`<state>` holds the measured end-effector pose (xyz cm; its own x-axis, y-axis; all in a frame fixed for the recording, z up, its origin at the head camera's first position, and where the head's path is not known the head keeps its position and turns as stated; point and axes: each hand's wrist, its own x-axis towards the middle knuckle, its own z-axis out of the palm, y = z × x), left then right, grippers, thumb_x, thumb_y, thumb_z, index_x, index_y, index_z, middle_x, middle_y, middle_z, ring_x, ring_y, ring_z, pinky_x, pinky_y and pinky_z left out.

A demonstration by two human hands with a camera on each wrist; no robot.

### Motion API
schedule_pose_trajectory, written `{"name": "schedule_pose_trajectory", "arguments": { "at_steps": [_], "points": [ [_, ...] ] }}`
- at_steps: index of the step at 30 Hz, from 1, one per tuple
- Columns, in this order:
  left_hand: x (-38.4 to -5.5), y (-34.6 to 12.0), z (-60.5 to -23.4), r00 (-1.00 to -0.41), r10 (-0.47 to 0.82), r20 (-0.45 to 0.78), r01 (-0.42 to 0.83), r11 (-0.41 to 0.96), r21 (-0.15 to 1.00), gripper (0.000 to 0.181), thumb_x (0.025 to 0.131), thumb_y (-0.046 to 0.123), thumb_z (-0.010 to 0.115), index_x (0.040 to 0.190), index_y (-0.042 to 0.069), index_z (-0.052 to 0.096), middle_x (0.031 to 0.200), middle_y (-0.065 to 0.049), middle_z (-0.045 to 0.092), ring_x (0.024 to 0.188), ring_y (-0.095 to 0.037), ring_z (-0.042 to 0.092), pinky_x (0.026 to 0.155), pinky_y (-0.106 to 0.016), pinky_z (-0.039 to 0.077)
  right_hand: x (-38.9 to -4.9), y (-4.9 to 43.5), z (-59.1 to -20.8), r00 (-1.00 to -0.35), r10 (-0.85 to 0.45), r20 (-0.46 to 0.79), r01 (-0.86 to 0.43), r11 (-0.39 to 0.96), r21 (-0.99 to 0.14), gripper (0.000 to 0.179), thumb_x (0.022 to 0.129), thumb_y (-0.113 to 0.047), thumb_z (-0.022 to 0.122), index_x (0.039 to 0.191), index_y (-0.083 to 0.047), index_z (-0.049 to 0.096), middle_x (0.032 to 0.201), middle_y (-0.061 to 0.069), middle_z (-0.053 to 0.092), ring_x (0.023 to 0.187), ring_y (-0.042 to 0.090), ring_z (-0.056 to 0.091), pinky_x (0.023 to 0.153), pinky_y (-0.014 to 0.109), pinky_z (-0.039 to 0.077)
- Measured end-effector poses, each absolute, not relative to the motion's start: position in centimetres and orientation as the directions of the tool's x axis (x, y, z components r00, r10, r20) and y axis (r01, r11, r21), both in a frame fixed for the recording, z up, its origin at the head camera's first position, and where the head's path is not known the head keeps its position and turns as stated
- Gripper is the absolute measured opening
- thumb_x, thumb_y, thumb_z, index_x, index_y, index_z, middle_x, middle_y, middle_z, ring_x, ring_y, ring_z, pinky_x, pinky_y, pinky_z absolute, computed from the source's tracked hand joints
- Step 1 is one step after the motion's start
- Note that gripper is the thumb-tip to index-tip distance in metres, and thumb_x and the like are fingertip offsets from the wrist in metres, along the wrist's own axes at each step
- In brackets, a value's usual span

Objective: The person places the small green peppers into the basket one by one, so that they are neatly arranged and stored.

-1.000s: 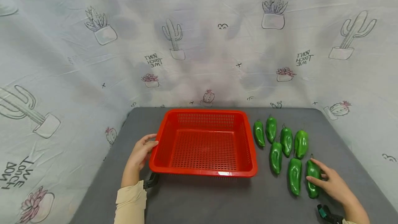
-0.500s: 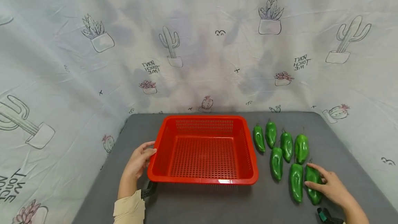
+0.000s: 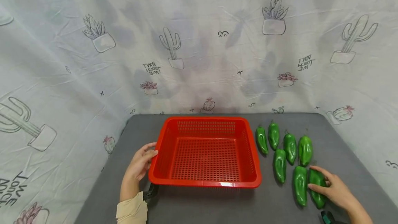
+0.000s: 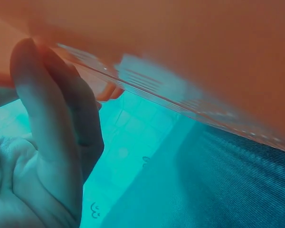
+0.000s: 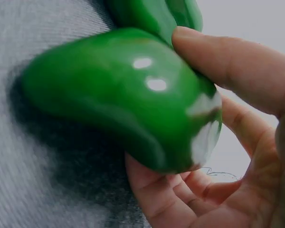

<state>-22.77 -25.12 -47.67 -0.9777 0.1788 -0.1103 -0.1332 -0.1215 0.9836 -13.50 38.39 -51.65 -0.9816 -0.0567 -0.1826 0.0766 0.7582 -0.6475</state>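
Note:
A red plastic basket [image 3: 205, 185] with slotted walls stands on the grey table. My left hand [image 3: 140, 161] holds its left rim, thumb on top and fingers at the outer side. In the left wrist view, curled fingers [image 4: 47, 109] touch the basket's wall [image 4: 204, 61]. At the right, my right hand [image 3: 335, 189] grips a green pepper [image 3: 316, 187] between thumb and fingers. The right wrist view shows this pepper [image 5: 99, 90] close up, with the thumb on one side and fingers on the other. Another green pepper [image 3: 300, 186] lies just left of it.
Several more green peppers lie between the basket and the right hand, among them a pepper [image 3: 305, 150] and a slim one [image 3: 262, 140] near the basket's right wall. A white cloth [image 3: 199, 44] with cactus drawings hangs behind and beside the table [image 3: 217, 206].
The view has tilted slightly, so everything sits lower in it. My right hand's fingers have closed a little further round the pepper. The left hand stays at the basket rim.

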Motion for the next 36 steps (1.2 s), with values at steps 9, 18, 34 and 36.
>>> {"name": "schedule_pose_trajectory", "arguments": {
  "at_steps": [9,18,34,36],
  "points": [
    [-22.7,-24.9,-47.5,-0.974,0.192,-0.118,-0.139,-0.103,0.985,0.052,0.097,0.006,0.051,0.141,-0.006,0.024,0.088,0.004,0.064,0.068,-0.01,0.066,0.061,-0.026,0.056,-12.9,38.6,-52.0,-0.968,0.028,-0.249,0.193,0.721,-0.666,0.079,0.092,-0.038,0.061,0.146,0.003,0.021,0.141,0.046,0.017,0.113,0.065,0.039,0.075,0.057,0.047],
    [-22.6,-24.8,-47.5,-0.97,0.212,-0.122,-0.142,-0.082,0.986,0.053,0.097,0.007,0.05,0.141,-0.006,0.023,0.088,0.005,0.064,0.069,-0.01,0.066,0.064,-0.028,0.056,-11.7,38.8,-51.2,-0.965,0.101,-0.241,0.247,0.656,-0.713,0.08,0.093,-0.039,0.059,0.152,-0.012,0.013,0.123,0.039,0.039,0.097,0.038,0.055,0.068,0.04,0.047],
    [-23.1,-25.8,-46.5,-0.969,0.233,-0.083,-0.118,-0.14,0.983,0.033,0.097,0.003,0.049,0.128,0.006,0.038,0.088,0.006,0.068,0.071,-0.01,0.067,0.063,-0.027,0.057,-13.1,35.0,-46.8,-0.982,0.106,0.156,-0.041,0.684,-0.728,0.069,0.089,-0.02,0.067,0.149,-0.018,0.031,0.146,0.031,0.024,0.11,0.042,0.039,0.065,0.02,0.04],
    [-23.2,-25.4,-46.7,-0.967,0.242,-0.085,-0.126,-0.157,0.98,0.033,0.097,0.002,0.048,0.128,0.005,0.037,0.087,0.006,0.068,0.071,-0.01,0.067,0.063,-0.027,0.056,-13.0,35.0,-46.1,-0.976,0.101,0.193,-0.069,0.695,-0.716,0.066,0.088,-0.018,0.068,0.146,-0.015,0.036,0.142,0.028,0.029,0.109,0.037,0.041,0.064,0.017,0.039]
  ]
}}
